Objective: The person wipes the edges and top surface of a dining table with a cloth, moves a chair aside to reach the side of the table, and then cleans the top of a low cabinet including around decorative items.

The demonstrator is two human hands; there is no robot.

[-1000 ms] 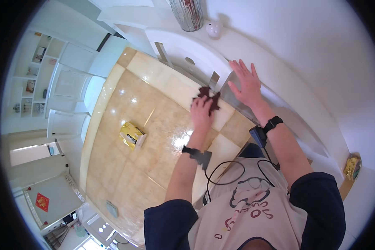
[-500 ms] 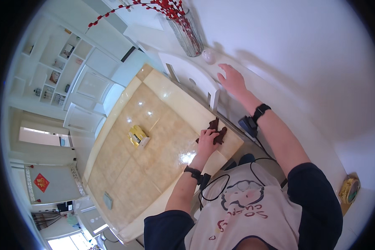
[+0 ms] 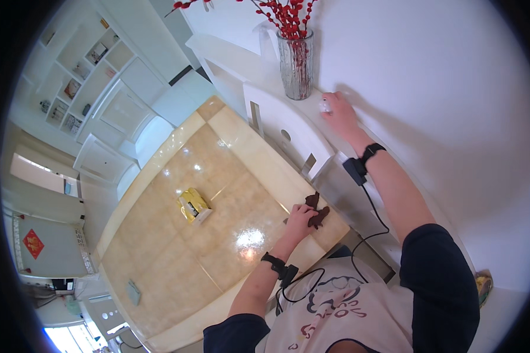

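Note:
At the table's near right corner, my left hand presses on a crumpled dark brown cloth, its fingers bent over it. Farther off, against the white wall, the fingers of my right hand close round a small, shiny, whitish round object. That object rests by the foot of a ribbed glass vase holding red berry branches. My fingers partly cover it, so its exact kind is unclear. Both wrists wear black bands with cables.
The glossy beige table carries a yellow packet near its middle and a small grey-green flat thing at the far left. A white chair back stands along the right edge. A black cable hangs from my right wrist.
My right hand, open and short of the round object half a second ago, has reached it and closed round it. My left hand stays on the cloth. The whole view has shifted.

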